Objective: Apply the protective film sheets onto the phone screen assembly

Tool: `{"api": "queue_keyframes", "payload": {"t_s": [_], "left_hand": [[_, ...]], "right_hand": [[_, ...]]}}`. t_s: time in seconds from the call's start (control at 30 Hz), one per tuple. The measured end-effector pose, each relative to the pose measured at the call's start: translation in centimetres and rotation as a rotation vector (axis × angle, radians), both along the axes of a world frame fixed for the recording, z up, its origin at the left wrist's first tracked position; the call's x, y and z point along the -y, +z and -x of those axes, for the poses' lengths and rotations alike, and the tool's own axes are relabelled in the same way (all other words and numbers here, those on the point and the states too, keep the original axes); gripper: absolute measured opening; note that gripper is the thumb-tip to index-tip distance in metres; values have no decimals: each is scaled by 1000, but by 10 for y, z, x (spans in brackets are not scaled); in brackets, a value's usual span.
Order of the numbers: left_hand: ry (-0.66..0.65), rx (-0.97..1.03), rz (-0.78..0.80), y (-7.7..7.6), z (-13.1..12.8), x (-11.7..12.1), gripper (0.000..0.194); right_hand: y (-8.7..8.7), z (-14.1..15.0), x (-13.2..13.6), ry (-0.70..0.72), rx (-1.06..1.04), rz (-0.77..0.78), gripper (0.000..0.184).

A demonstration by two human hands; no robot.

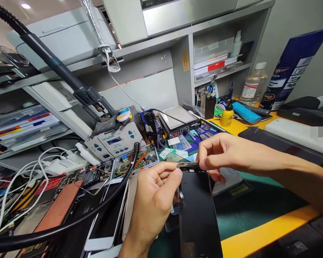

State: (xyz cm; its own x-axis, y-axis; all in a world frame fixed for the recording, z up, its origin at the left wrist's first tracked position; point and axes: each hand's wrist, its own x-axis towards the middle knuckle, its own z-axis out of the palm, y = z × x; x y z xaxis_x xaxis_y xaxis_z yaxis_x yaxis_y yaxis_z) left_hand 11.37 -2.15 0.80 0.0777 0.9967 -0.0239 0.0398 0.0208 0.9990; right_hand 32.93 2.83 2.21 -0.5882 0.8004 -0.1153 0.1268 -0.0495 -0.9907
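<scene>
A long black phone panel [197,211] extends toward me between my two hands, its far end lifted. Along that end, a narrow strip with small metallic parts [190,166] shows between my fingertips. My left hand [156,193] is closed, thumb and index finger pinching the panel's far left corner. At the far right corner, my right hand [223,150] grips the edge between thumb and curled fingers. A curved silvery piece [181,194] shows beside the panel's left edge, near my left palm. Whatever lies under the panel is mostly hidden.
A black hose [91,216] crosses the left side from a grey soldering station [114,141]. Behind my hands are a tray of circuit boards [150,157] and a heating plate [174,122]. A yellow bottle [227,115] and dark tablet [282,141] stand right.
</scene>
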Motion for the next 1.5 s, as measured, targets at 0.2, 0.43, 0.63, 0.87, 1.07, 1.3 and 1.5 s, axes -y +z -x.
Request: {"api": "queue_keyframes", "payload": {"t_s": [0.2,0.43,0.63,0.87,1.07,1.3,1.5], "left_hand": [[-20,-40,10,0,0,1,24],[-42,-52,23,1,-1,1,25],[-39,-80,13,1,-1,2,26],[-29,-82,3,1,-4,3,22],[-37,-101,13,2,-2,3,25],[-18,-113,-9,2,-4,3,22],[-6,-117,-29,4,-4,3,22]], "right_hand": [[-4,0,1,0,-5,20,10],[-6,-2,-1,-7,13,20,11],[-5,-2,1,-20,53,-2,11],[-3,0,1,-13,65,-31,10],[-2,1,1,-18,86,-47,8],[-2,1,1,-24,97,-49,7],[-3,1,2,-29,96,-40,8]]}}
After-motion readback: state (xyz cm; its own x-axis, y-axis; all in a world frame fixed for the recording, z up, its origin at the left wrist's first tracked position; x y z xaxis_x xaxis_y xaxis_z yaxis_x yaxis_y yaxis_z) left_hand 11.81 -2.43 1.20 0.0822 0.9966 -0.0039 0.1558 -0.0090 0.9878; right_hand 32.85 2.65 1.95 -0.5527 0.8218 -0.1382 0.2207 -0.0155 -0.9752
